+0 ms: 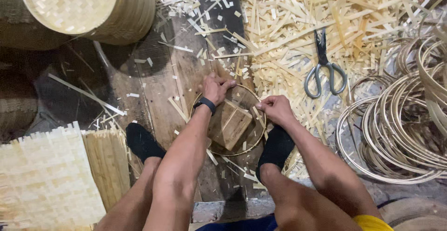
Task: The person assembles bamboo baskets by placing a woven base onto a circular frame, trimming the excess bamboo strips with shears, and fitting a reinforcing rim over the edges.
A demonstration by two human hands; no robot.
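At far left, a flat woven bamboo mat [44, 175] lies on the floor, with a stack of round woven baskets [88, 7] above it near the top edge. Next to the right, the left foot in a black sock [142, 141] rests on a dark wooden plank [158, 82]. Centre frame, a thin bamboo hoop [253, 140] lies flat on the plank, encircling a square wooden block [229, 124] that sits inside it. The left hand [216, 87], with a black wristband [205, 104] at the wrist, is positioned at the upper-left arc of the hoop, fingers curled down onto the rim; the hoop and block lie directly below and to the right of this hand. The right hand [275, 108] is positioned at the right arc of the hoop, thumb and fingers closed in a narrow pinch on the rim; the block lies just to its left. The right foot in a black sock [275, 148] rests at the lower-right edge of the hoop. Further right, grey-handled scissors [324, 65] lie on a heap of cut bamboo strips [298, 16], well apart from both hands. At far right, a pile of finished bamboo rings [400, 124] is stacked on the floor.
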